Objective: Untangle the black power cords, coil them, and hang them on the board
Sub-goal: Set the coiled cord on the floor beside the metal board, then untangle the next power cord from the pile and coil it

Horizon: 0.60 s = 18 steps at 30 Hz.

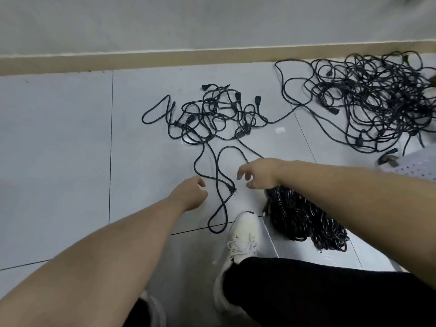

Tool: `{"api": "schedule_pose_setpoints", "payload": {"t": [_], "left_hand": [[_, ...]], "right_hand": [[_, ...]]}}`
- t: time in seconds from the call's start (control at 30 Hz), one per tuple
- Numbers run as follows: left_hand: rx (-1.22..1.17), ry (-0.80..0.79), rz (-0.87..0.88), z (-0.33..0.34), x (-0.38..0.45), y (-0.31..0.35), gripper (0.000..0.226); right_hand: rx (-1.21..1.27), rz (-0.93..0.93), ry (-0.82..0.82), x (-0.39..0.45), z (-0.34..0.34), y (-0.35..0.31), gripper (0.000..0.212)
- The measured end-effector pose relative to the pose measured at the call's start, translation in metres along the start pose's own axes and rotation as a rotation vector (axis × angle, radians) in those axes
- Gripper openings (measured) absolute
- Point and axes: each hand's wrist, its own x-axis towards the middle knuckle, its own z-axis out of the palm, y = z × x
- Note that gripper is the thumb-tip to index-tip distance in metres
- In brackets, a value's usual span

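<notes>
My fingers (243, 172) hung loose and empty on both hands, flanking a plug end (232, 190) of the tangled black power cords (212, 114), ready to pick it up.

A: Floor (70, 142) finish?
B: Smooth glazed tile, pale grey, semi-gloss, with thin dark joints. Soft reflections show near the shoe (243, 234).

A: Loose power cords (212, 114)?
B: Black jacket, rubber or plastic by its look, matt with a slight sheen.

A: Coiled bundle (304, 218)?
B: Same black jacket, glossier, with white highlights along the turns.

A: The board (417, 166)?
B: Pale perforated panel, smooth; material cannot be told.

A: Clothing?
B: The shoe is white, matt, with cloth laces. The trousers (318, 291) are black matt cloth.
</notes>
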Motion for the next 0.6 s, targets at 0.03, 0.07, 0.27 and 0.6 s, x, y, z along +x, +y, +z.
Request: {"api": "schedule_pose_setpoints", "payload": {"t": [0.03,0.07,0.27,0.6], "left_hand": [[0.018,-0.009,0.011,0.005,0.007,-0.002,0.033],[0.02,-0.017,0.018,0.01,0.014,-0.002,0.033],[0.095,-0.083,0.06,0.04,0.061,-0.008,0.038],[0.116,-0.133,-0.031,0.054,0.094,-0.04,0.043]], "right_hand": [[0.013,0.017,0.0,0.016,0.008,-0.002,0.041],[0.043,0.032,-0.004,0.032,0.018,-0.003,0.041],[0.316,0.083,0.049,0.108,0.076,0.0,0.052],[0.298,0.232,0.126,0.166,0.117,-0.006,0.026]]}}
